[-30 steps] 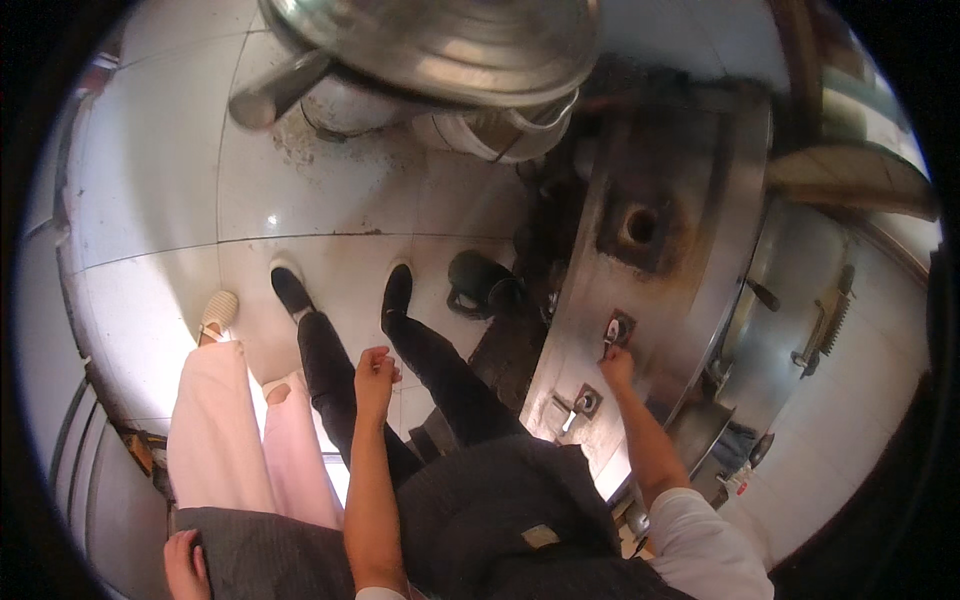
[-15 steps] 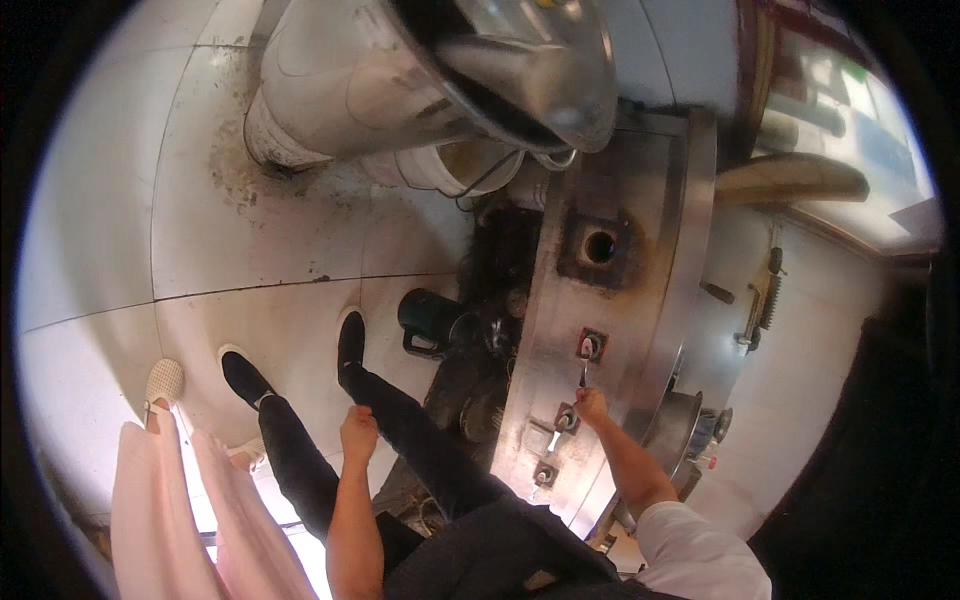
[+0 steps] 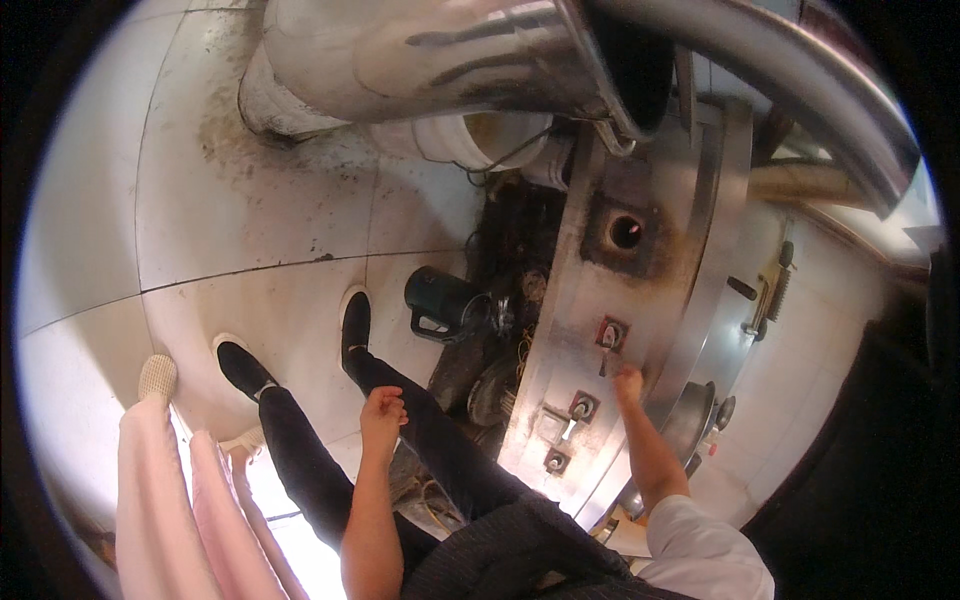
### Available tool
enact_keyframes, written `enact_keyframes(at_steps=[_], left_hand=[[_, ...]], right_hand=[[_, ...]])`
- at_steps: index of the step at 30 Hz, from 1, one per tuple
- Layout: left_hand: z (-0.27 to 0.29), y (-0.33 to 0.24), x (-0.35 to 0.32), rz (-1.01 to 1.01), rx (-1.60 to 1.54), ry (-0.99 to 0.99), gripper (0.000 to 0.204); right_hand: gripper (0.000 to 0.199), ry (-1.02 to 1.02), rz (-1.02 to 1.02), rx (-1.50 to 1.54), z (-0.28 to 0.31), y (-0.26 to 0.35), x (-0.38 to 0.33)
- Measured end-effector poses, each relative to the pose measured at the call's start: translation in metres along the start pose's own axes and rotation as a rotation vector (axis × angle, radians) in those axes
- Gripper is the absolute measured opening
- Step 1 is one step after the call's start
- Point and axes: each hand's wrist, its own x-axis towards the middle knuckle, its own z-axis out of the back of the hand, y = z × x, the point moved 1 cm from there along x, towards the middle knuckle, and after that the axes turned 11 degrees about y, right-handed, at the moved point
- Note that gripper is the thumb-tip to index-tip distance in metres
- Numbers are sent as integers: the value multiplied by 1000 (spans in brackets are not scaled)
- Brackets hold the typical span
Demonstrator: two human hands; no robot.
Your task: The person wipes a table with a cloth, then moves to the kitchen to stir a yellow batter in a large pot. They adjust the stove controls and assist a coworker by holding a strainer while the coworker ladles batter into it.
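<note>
My right hand (image 3: pixel 627 382) is closed at the free end of a metal valve lever (image 3: pixel 605 358). The lever belongs to the uppermost of several valves on the front of a steel stove (image 3: pixel 560 330); its grip is partly hidden by the fingers. Below it, another valve handle (image 3: pixel 572 425) points down and left, untouched. My left hand (image 3: pixel 383 410) hangs beside my leg with its fingers curled in, and nothing shows in it. Farther up the stove front is a round burner opening (image 3: pixel 626 232) in a scorched square plate.
A large steel barrel (image 3: pixel 440 60) stands at the top, beside a white bucket (image 3: pixel 505 140). A curved steel rim (image 3: pixel 790 80) crosses the upper right. On the floor is a dark green jug (image 3: pixel 440 300). Another person's pink trouser legs (image 3: pixel 165 500) are at left; a pot (image 3: pixel 690 415) sits at right.
The valve lever has turned, and my right hand now sits to its right. My left fingers have loosened slightly. The view has shifted, with the curved steel rim now spanning the upper right.
</note>
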Motion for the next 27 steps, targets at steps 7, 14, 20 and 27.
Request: enact_keyframes(at_steps=[7,14,20,27], left_hand=[[-8,-9,0,31,13,-15,17],[-14,-1,4,-13,11,-14,15],[-6,1,8,-50,-41,9,16],[-8,-4,10,-39,-38,-40,12]], right_hand=[[6,32,71,-171,4,4,-1],[4,-106,35,-98,7,-28,12],[5,110,187,-346,7,-8,2],[7,158,37,-349,-3,21,-17]])
